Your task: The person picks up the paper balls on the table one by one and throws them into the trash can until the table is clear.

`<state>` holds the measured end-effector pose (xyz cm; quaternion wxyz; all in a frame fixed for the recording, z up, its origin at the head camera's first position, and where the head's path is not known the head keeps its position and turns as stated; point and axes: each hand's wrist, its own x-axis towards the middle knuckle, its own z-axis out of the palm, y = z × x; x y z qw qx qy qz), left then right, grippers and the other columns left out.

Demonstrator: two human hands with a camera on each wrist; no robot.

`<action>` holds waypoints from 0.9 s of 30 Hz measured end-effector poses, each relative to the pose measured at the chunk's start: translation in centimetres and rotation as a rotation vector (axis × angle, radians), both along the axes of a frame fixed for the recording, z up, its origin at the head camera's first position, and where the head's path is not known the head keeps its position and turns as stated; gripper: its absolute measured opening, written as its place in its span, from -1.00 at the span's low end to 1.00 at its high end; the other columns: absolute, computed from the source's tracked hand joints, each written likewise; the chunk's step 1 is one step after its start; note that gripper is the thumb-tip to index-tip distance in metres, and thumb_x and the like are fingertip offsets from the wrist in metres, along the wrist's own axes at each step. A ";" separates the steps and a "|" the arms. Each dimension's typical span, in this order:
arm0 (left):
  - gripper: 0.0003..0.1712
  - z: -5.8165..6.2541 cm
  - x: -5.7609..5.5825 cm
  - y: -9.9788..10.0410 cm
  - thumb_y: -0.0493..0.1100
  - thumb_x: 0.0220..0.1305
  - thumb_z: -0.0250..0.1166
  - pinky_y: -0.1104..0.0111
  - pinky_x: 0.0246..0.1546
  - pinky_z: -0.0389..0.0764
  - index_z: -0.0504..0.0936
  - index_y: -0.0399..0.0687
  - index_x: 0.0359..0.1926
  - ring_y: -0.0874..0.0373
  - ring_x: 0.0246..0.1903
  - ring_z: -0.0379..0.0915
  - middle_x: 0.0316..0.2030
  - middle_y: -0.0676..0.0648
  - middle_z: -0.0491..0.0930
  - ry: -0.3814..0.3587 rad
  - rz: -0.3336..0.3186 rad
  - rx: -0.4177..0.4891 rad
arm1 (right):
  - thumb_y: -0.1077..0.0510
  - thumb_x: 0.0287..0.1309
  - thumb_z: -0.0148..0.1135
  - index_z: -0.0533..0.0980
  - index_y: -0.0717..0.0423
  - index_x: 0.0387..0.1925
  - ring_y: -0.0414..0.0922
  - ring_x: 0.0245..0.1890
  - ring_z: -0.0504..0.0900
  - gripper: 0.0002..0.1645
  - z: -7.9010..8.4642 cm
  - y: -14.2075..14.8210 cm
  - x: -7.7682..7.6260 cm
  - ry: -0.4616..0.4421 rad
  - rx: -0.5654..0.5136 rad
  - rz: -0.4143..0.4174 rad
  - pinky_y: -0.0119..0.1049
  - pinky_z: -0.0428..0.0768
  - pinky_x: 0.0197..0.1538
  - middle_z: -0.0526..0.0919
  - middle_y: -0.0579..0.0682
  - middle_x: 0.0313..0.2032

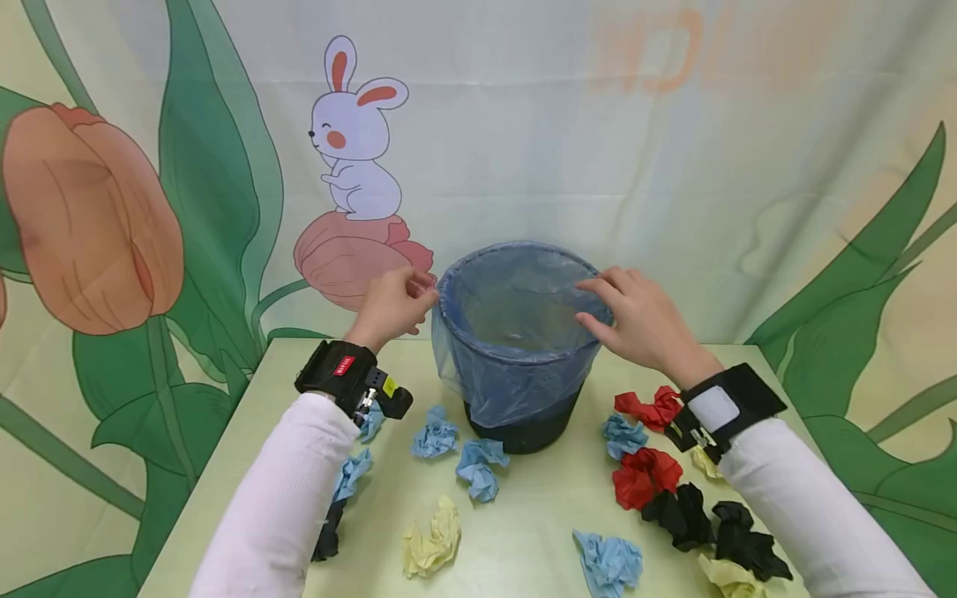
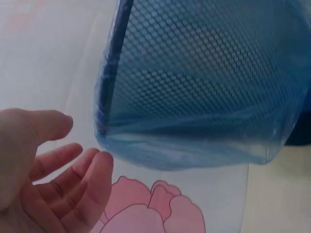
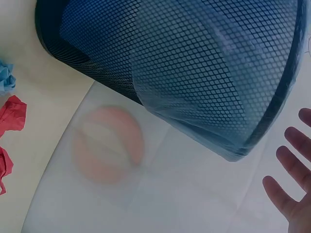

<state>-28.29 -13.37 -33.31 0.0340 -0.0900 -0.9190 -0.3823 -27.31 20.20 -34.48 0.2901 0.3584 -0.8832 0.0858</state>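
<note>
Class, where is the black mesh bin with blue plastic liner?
In the head view, the bin stands slightly right of centre on the pale table, between the left hand and right hand.

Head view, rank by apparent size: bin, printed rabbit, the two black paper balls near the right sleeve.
1. Bin
2. Rabbit
3. Inner black ball and outer black ball: too alike to rank, and nearness to the camera may skew them.

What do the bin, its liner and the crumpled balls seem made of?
Mesh wastebasket: dark, probably metal, judging by its diamond lattice; plastic possible. Bin liner: thin, slightly shiny blue plastic film, see-through and wrinkled. Crumpled balls: likely matte paper, sharply creased.
</note>
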 end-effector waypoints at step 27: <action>-0.46 -1.9 -0.5 2.1 -0.25 0.20 0.21 0.34 -0.37 0.66 0.33 -0.22 0.20 0.10 -0.39 0.55 -0.11 -0.20 0.43 -0.341 0.133 0.560 | -0.16 0.14 0.11 0.48 0.08 0.05 0.01 -0.17 0.48 -0.46 -4.5 2.1 5.9 -0.002 -0.047 0.041 -0.15 0.52 -0.25 0.52 0.07 -0.15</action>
